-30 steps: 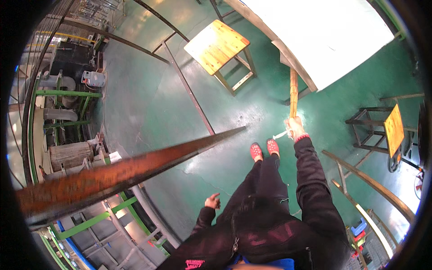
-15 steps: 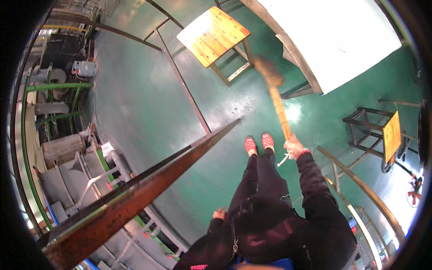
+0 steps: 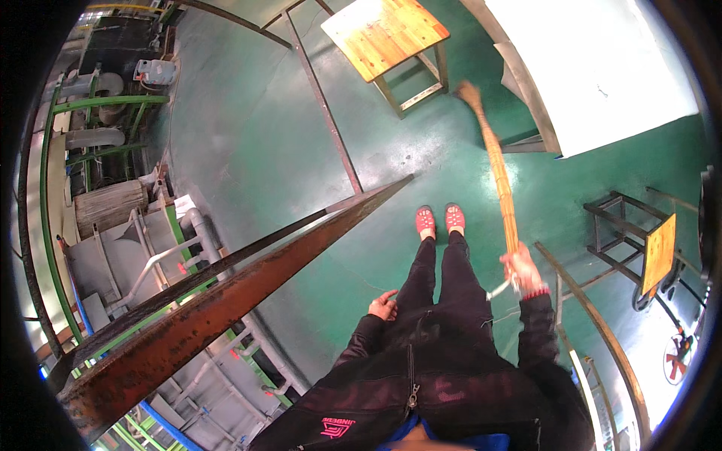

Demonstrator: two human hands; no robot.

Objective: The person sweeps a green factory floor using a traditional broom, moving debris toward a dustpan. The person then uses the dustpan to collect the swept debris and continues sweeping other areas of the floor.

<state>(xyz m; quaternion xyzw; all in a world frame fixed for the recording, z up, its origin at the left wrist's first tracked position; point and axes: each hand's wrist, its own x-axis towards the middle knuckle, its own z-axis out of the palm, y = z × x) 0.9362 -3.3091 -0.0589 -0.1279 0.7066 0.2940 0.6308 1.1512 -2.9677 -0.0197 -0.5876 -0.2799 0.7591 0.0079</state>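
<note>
My right hand [image 3: 523,269] is shut on the lower end of a long bamboo broom handle [image 3: 500,180]. The handle rises forward, and its brush end [image 3: 469,92] sits near the white table. My left hand [image 3: 384,306] hangs beside my left thigh with its fingers loosely apart and nothing in it. My red shoes [image 3: 439,220] stand on the green floor [image 3: 256,150].
A long rusty steel beam [image 3: 226,297] runs diagonally from lower left toward my feet. A wooden stool [image 3: 385,34] stands ahead, a white table [image 3: 594,68] at upper right, a metal frame with an orange board [image 3: 647,244] to the right, and machinery [image 3: 113,203] to the left.
The broom has swung from near upright to slanting forward and left, its brush end now by the white table. My right hand has come lower and closer. The view has tilted.
</note>
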